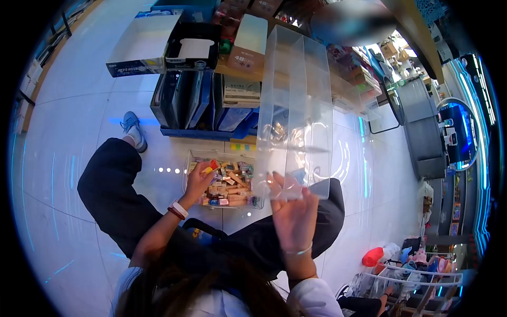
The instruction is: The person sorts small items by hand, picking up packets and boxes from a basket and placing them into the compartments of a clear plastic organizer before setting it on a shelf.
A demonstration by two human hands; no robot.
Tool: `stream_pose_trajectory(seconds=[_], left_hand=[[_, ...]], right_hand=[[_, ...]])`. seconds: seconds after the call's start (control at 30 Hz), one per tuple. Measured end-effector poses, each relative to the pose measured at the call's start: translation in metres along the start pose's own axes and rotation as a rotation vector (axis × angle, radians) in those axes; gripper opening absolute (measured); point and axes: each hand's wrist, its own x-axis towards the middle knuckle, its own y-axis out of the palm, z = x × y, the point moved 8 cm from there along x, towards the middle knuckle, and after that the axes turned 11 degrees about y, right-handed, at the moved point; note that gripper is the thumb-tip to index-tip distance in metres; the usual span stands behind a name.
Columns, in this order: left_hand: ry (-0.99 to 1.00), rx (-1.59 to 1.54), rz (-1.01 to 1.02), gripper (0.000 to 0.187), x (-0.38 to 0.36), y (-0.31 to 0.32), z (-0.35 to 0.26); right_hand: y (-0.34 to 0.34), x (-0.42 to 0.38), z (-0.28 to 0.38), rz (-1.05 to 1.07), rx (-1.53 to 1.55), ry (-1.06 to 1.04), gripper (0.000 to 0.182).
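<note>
My right hand (293, 219) is closed on the near end of a long clear plastic divider tray (296, 95), which stands tilted up in front of me. The tray has lengthwise compartments, and a few small things show in or through it. Over a clear plastic bin (186, 185) on the floor is my left hand (198, 179), its fingers pinching a small red and yellow item (212, 166) whose kind I cannot make out. Many small boxes and packets (232, 182) fill the bin between my legs.
Ahead stands a shelf with an open white box (142, 42), a black box (191, 47) and a carton (248, 45) on top. Blue and dark folders (195, 100) stand below. A rack with goods (412, 274) and another person's leg are at lower right.
</note>
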Motion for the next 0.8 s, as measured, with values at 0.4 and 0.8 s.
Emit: stream_pose_trajectory(seconds=[0.4, 0.8], left_hand=[[-0.145, -1.236, 0.419, 0.084, 0.002, 0.032, -0.229], [-0.252, -1.064, 0.134, 0.083, -0.013, -0.087, -0.157]], right_hand=[[-0.125, -0.061, -0.144, 0.138, -0.206, 0.203, 0.055], [-0.124, -0.025, -0.189, 0.459, -0.993, 0.619, 0.048]])
